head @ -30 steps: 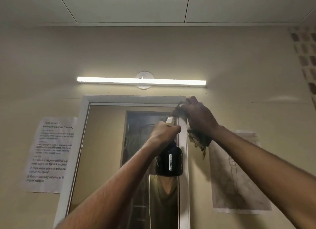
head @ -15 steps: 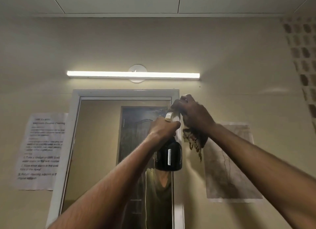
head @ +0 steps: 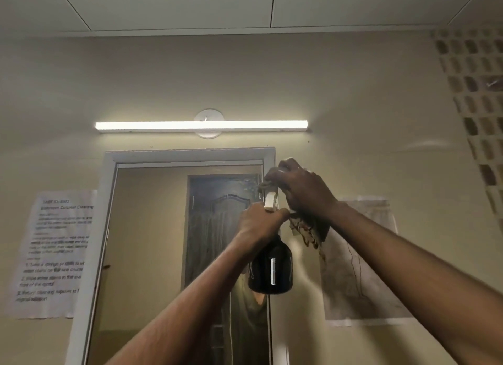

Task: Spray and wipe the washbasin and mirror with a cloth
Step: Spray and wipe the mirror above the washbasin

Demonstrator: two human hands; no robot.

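A tall mirror (head: pixel 152 242) in a white frame hangs on the beige wall, reflecting a dark door. My left hand (head: pixel 260 223) grips the neck of a dark spray bottle (head: pixel 270 269) with a white trigger head, raised in front of the mirror's right edge. My right hand (head: pixel 302 187) holds a brownish frayed cloth (head: pixel 307 232) against the frame's upper right corner, just above and right of the bottle's head. The cloth's loose end hangs below that hand. The washbasin is out of view.
A lit tube light (head: pixel 201 126) runs along the wall above the mirror. A printed instruction sheet (head: pixel 54 253) is stuck left of the mirror, and a crumpled paper (head: pixel 359 261) to its right. A patterned vent block wall (head: pixel 476 97) stands at far right.
My right hand with the cloth has slid slightly down the frame's right edge, closer to the bottle head. The left hand keeps the bottle in about the same spot.
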